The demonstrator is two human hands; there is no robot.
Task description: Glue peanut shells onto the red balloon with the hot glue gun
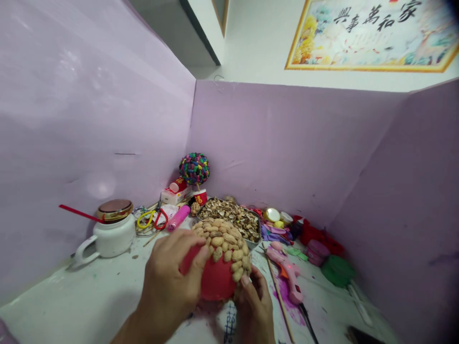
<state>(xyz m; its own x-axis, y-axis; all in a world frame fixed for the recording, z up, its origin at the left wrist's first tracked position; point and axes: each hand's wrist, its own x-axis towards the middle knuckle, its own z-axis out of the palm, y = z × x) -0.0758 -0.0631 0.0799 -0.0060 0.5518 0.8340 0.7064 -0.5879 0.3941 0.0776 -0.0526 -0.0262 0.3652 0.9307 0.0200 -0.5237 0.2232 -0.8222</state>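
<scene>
Cupping the left side of a red ball (218,283), it's the left hand (175,272) with the firm grip, fingers and thumb spread wide around the curve, low in the middle of the frame! Over at the ball's lower right edge, the right hand (256,298) has its grip nearly closed, thumb against the peanuts (224,239); whether it pinches a single one, I cannot tell. And look at that coat, peanuts packed across the top and down the right side, bare red below! Just behind sits a metal tray (253,245) heaped with shell pieces (236,215). Right of centre, a pink glue gun (289,272) lies on the white worktop (114,301), a thin stick (279,296) just beside it. Left of the frame, a white mug (114,236); beyond the tray, a multicoloured ball (194,168) stands above a red cup (200,196)!
</scene>
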